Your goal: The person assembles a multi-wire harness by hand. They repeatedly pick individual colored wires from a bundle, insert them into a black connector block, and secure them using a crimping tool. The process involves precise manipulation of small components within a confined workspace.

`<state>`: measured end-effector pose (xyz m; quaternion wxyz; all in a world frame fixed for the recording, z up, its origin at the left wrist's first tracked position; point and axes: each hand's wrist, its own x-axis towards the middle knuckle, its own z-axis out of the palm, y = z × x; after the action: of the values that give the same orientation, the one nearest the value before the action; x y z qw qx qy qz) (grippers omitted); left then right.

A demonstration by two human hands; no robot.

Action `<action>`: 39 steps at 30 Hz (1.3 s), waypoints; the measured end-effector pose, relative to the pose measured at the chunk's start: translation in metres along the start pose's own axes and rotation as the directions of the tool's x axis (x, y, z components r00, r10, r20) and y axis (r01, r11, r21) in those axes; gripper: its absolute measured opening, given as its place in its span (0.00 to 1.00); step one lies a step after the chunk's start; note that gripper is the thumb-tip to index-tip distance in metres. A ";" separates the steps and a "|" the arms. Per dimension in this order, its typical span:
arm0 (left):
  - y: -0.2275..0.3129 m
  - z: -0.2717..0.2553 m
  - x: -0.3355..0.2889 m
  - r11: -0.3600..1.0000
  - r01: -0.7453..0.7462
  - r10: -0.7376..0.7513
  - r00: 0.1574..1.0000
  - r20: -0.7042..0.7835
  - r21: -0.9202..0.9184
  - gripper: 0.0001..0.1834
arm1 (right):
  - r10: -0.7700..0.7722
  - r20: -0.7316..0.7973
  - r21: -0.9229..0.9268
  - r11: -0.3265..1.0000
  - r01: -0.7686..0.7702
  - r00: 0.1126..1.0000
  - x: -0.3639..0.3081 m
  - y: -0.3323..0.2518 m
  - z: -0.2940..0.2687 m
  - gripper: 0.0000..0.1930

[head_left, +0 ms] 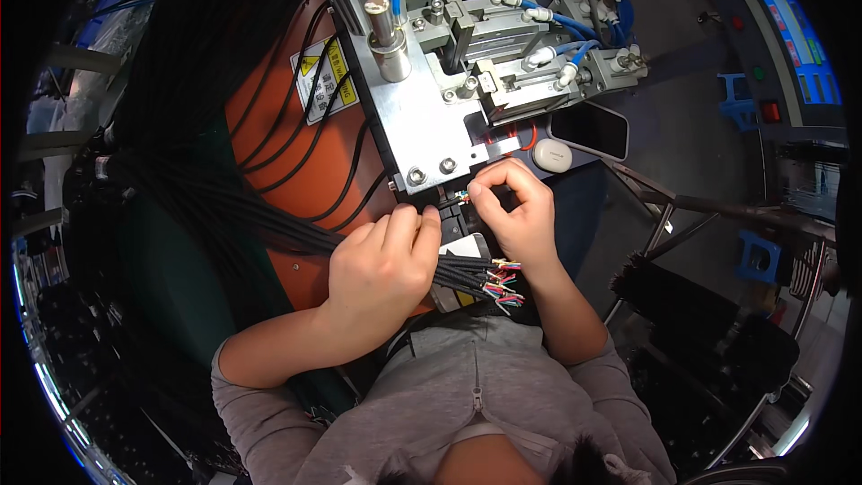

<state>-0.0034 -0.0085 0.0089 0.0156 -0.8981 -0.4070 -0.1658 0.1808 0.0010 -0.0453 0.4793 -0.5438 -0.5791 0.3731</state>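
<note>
Below the metal edge of a machine, my left hand (386,256) is closed on a black cable, its fingertips near the cable's end. My right hand (521,216) pinches at the coloured wires (461,198) that come out of that end, thumb against forefinger. Both hands are close together, just under a steel plate (422,117) with bolts in it. A bundle of black cables (462,271) passes beneath my left hand. Its stripped ends, with red, white, blue and yellow wires (503,289), lie before my body. What sits between my right fingertips is partly hidden.
Pneumatic cylinders (530,63) with blue hoses (575,31) stand on the machine. Right of it lie a phone (590,132) and a small white case (552,155). More black cables (206,193) hang over the orange surface (260,126) at left. Blue stools (759,256) stand farther right.
</note>
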 end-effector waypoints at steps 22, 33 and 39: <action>-0.010 -0.006 0.011 0.915 -0.170 0.050 0.947 -0.317 -0.366 0.12 | -0.279 -0.303 0.374 0.845 0.383 0.911 -0.009 -0.037 0.016 0.13; -0.010 -0.002 0.016 0.912 -0.135 0.012 0.953 -0.303 -0.388 0.08 | 0.033 -0.012 0.597 0.802 -0.020 0.999 -0.002 -0.042 0.009 0.05; -0.009 -0.001 0.011 0.939 -0.125 0.039 0.965 -0.261 -0.321 0.07 | -0.402 -0.109 -0.038 0.915 0.401 0.909 0.002 -0.039 0.003 0.08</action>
<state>-0.0038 0.0053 0.0121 -0.0790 -0.8758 -0.3296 -0.3437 0.1677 -0.0022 -0.0085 0.5742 -0.4372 -0.6527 0.2306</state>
